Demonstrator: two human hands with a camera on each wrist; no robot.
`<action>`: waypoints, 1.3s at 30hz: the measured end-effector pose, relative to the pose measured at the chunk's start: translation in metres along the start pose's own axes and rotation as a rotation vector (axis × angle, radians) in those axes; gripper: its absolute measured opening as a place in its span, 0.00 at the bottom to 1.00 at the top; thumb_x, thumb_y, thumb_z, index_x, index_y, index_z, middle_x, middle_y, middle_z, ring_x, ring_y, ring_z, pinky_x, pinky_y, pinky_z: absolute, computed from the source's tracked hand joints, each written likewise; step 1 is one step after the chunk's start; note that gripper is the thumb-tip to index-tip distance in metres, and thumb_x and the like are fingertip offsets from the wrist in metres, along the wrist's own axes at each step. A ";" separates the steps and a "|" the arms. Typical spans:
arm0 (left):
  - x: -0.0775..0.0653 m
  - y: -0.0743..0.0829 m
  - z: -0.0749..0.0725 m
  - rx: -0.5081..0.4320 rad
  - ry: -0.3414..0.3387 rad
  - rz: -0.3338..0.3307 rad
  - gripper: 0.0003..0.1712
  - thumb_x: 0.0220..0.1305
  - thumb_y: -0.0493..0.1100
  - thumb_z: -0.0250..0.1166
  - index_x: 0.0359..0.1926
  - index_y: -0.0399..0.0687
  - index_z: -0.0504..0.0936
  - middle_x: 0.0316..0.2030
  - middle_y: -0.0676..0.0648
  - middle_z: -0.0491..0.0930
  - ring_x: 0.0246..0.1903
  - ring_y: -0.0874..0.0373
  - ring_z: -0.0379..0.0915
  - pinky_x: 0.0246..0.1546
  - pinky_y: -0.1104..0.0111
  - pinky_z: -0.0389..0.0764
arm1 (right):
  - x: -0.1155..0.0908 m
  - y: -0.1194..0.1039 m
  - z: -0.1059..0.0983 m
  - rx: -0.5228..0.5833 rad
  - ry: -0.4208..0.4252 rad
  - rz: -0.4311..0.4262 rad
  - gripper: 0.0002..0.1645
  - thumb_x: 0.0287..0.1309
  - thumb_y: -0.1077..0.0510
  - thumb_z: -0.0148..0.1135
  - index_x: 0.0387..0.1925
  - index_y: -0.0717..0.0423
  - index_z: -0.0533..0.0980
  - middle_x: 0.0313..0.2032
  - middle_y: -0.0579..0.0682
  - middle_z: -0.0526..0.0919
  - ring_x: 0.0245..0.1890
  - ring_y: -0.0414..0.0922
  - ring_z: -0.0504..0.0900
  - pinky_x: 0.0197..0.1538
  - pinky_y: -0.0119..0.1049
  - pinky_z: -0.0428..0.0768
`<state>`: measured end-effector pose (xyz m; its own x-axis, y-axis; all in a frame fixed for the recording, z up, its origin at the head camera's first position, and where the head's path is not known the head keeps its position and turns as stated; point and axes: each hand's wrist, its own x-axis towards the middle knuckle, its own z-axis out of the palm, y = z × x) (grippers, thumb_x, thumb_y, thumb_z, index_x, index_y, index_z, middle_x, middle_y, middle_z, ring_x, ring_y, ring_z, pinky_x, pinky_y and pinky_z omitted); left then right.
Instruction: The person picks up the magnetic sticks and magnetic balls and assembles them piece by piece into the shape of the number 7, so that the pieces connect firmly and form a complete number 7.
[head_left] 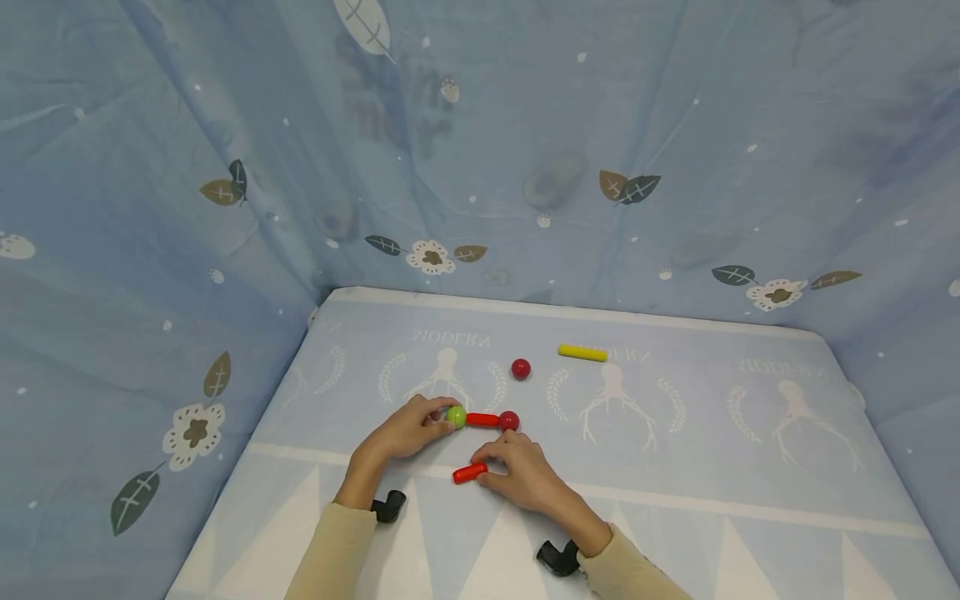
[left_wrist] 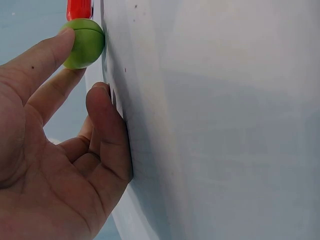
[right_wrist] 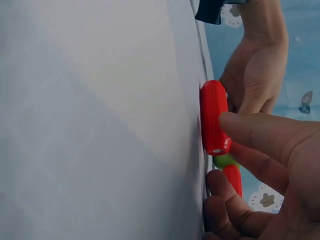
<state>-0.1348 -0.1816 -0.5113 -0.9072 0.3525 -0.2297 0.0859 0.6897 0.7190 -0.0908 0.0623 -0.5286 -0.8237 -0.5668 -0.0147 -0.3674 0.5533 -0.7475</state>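
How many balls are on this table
3: a green ball pinched by the left hand at one end of a red rod; a dark red ball at the rod's other end; and a loose dark red ball farther back.

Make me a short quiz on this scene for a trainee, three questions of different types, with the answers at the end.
1. Fill in the blank: the left hand pinches the ____ ball.
2. True or false: nobody is touching the yellow stick.
3. What does the right hand pinch? A) the yellow stick; B) the ball from question 1; C) a red stick.

Key: 1. green; 2. true; 3. C.
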 end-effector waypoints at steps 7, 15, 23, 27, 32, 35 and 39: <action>-0.002 0.000 0.001 0.010 0.009 -0.026 0.20 0.69 0.47 0.66 0.61 0.56 0.81 0.38 0.49 0.70 0.35 0.55 0.63 0.34 0.61 0.68 | -0.005 -0.002 -0.014 0.043 0.035 0.003 0.11 0.59 0.56 0.72 0.44 0.43 0.85 0.37 0.40 0.75 0.38 0.40 0.71 0.42 0.40 0.66; -0.003 0.001 0.000 0.007 0.015 -0.039 0.21 0.69 0.47 0.66 0.61 0.57 0.80 0.38 0.49 0.69 0.35 0.55 0.63 0.35 0.61 0.67 | -0.001 0.012 -0.050 0.125 0.178 -0.001 0.12 0.59 0.60 0.72 0.46 0.48 0.86 0.39 0.40 0.79 0.41 0.43 0.75 0.46 0.42 0.76; -0.004 -0.001 0.001 0.009 0.012 -0.037 0.21 0.69 0.47 0.66 0.61 0.57 0.80 0.38 0.49 0.69 0.36 0.55 0.63 0.35 0.61 0.67 | 0.006 0.034 -0.087 0.099 0.296 0.125 0.13 0.60 0.60 0.71 0.48 0.50 0.85 0.42 0.47 0.79 0.43 0.48 0.76 0.48 0.46 0.76; -0.004 -0.001 0.001 0.003 0.011 -0.032 0.20 0.69 0.47 0.66 0.61 0.58 0.80 0.39 0.49 0.69 0.36 0.55 0.63 0.35 0.61 0.68 | 0.011 0.048 -0.102 0.061 0.345 0.135 0.13 0.61 0.60 0.70 0.48 0.50 0.85 0.43 0.50 0.80 0.43 0.50 0.76 0.46 0.46 0.76; -0.004 -0.001 0.000 0.001 0.003 -0.024 0.19 0.69 0.46 0.66 0.60 0.59 0.80 0.38 0.49 0.69 0.36 0.55 0.64 0.34 0.61 0.68 | 0.020 0.066 -0.122 0.046 0.423 0.131 0.13 0.61 0.62 0.70 0.48 0.55 0.84 0.48 0.57 0.81 0.44 0.55 0.77 0.47 0.49 0.75; -0.004 0.000 -0.001 -0.003 -0.001 -0.024 0.20 0.68 0.46 0.66 0.60 0.58 0.80 0.38 0.49 0.69 0.36 0.54 0.63 0.34 0.61 0.68 | 0.026 0.074 -0.136 0.039 0.463 0.146 0.14 0.61 0.63 0.69 0.49 0.57 0.84 0.47 0.60 0.80 0.44 0.57 0.76 0.48 0.52 0.73; -0.003 0.001 -0.002 -0.002 -0.002 -0.014 0.20 0.69 0.46 0.66 0.60 0.57 0.80 0.38 0.49 0.69 0.36 0.54 0.63 0.34 0.61 0.68 | 0.035 0.084 -0.150 0.015 0.479 0.161 0.14 0.63 0.63 0.68 0.50 0.58 0.83 0.46 0.62 0.79 0.45 0.59 0.75 0.49 0.54 0.72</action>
<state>-0.1323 -0.1831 -0.5087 -0.9075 0.3442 -0.2406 0.0729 0.6932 0.7170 -0.2151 0.1808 -0.4919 -0.9765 -0.1292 0.1727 -0.2156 0.5999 -0.7705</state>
